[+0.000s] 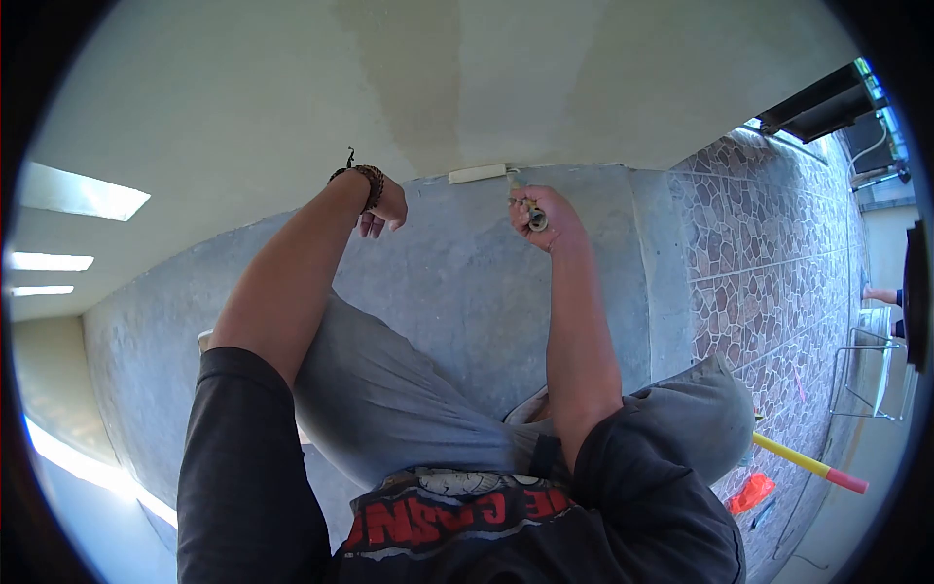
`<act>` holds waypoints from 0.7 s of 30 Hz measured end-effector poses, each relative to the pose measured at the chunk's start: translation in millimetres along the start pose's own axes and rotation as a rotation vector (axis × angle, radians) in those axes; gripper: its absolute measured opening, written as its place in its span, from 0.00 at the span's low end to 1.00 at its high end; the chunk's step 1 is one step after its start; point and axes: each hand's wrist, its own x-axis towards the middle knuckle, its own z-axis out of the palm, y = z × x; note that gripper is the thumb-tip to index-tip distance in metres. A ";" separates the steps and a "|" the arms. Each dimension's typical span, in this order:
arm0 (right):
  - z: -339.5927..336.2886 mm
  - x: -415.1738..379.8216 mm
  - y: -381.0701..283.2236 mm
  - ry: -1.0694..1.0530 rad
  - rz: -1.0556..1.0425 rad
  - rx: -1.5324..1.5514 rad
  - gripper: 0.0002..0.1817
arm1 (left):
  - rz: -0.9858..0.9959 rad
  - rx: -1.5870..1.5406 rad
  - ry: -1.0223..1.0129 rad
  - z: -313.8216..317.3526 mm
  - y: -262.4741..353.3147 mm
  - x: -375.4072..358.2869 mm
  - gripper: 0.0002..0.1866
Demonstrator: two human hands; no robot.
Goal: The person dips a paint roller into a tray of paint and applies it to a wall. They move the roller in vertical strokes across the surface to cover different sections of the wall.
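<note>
My right hand (545, 218) is wrapped round the handle of a paint roller (478, 174). The pale roller head lies along the foot of the wall (506, 88), where the wall meets the grey concrete floor (467, 282). Darker, damp-looking patches show on the wall above it. My left hand (386, 206), with dark bracelets at the wrist, hangs near the wall's base with its fingers loosely bent down and apart. Nothing shows in it.
Stone-patterned tiles (749, 243) cover the floor at the right. A yellow pole with a pink end (812, 462), an orange-red item (752, 492) and a metal-framed chair (871, 375) are there. Another person's arm (880, 295) shows at the far right.
</note>
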 end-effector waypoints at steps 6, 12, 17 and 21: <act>16.1 -23.1 -18.3 0.019 0.086 0.123 0.08 | 0.004 -0.011 0.008 0.1 -2.6 -1.7 0.20; 4.4 -19.9 -4.1 -0.001 0.003 0.119 0.07 | 0.023 0.019 0.021 -3.6 1.6 5.1 0.20; -9.0 -56.3 -38.1 0.084 0.134 -0.203 0.08 | 0.033 0.016 0.023 -4.3 5.3 0.6 0.20; -27.0 -47.4 -35.4 0.182 0.086 -0.198 0.09 | 0.025 0.023 0.020 -5.3 6.3 2.8 0.21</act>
